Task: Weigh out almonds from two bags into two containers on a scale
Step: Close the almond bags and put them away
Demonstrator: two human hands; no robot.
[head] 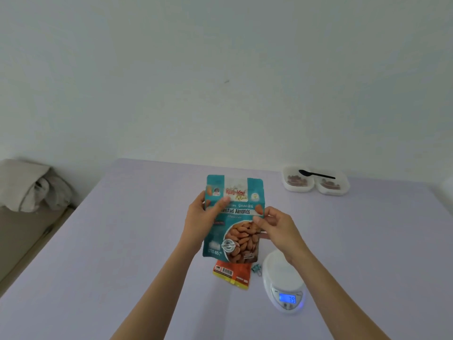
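I hold a teal bag of roasted almonds (pixel 235 224) upright above the table. My left hand (pixel 199 217) grips its left edge, thumb across the front. My right hand (pixel 277 227) pinches the bag's right edge. Below it an orange and yellow bag (pixel 232 274) lies flat on the table. A white kitchen scale (pixel 284 283) stands to the right with a lit blue display and nothing on its platform. Two white containers, the left one (pixel 297 181) and the right one (pixel 332 185), sit at the far right with almonds inside. A black spoon (pixel 316 174) rests across them.
The table (pixel 122 241) is covered in pale lilac. A small teal binder clip (pixel 257 269) lies between the orange bag and the scale. A grey crumpled cloth (pixel 36 187) sits on a low surface off the table's left side. A plain wall stands behind.
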